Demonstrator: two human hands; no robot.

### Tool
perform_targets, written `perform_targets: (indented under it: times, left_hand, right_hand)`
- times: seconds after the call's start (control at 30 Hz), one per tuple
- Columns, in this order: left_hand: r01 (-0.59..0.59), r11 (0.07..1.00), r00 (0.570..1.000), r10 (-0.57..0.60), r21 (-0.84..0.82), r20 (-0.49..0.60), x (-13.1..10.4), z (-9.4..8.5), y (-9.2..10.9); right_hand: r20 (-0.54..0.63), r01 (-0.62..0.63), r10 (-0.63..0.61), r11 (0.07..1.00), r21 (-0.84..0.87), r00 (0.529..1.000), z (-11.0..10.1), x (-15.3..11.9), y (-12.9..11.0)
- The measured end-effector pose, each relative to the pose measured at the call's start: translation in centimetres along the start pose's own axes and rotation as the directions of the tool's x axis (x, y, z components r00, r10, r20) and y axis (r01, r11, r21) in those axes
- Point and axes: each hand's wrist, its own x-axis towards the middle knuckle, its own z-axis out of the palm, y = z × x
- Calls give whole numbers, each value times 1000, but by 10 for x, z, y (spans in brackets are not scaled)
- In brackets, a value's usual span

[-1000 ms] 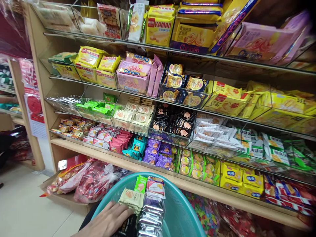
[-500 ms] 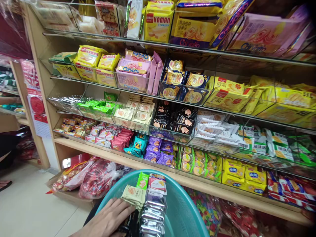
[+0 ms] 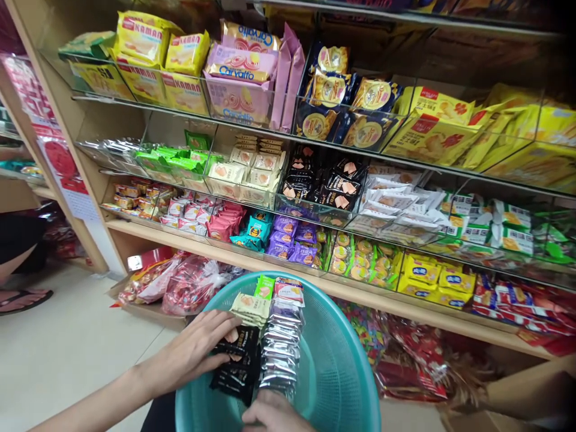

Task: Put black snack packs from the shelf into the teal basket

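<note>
A shopper's two bare hands and one forearm, seen from a head-worn camera. The left hand (image 3: pixel 198 351) shows in full, with its fingers, knuckles and thumb all visible, and no ring, watch or bracelet appears at the wrist. The left forearm is uncovered along its whole visible length to the lower edge of the picture, with no sleeve or cuff in view. Of the right hand (image 3: pixel 272 415) only the knuckles and upper back appear, cut off by the bottom edge, likewise ungloved and without jewellery. A dark patch of clothing shows beneath the left forearm.
</note>
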Motion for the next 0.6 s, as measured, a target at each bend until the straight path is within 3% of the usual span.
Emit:
perform_targets:
  times: [0.1, 0.23, 0.37, 0.43, 0.5, 0.57, 0.6]
  left_hand:
    - [63, 998, 998, -62, 18, -30, -7, 8, -13]
    - [126, 992, 989, -124, 21, -81, -14, 14, -24]
    - [276, 935, 954, -295, -224, -55, -15, 14, -9]
    - [397, 801, 903, -429, -448, 32, -12, 12, 6]
    - [510, 572, 826, -535, -642, 180, -7, 7, 20]
    - [592, 319, 727, -607, -740, 321, -2, 2, 29]
    - [605, 245, 695, -627, -758, 352, 1, 1, 30]
  right_hand:
    - [18, 1, -2, 1000, 32, 1000, -1, -1, -1]
    - [-5, -93, 93, 995, 26, 996, -7, -11, -7]
    - [-87, -122, 123, 992, 18, 989, -12, -22, -14]
    - [-115, -99, 101, 995, 22, 988, -12, -28, -18]
    - [-121, -64, 68, 997, 34, 990, -9, -34, -24]
    - [-121, -19, 25, 998, 52, 992, -6, -39, -31]
    - [-120, 7, 0, 998, 59, 993, -3, -40, -35]
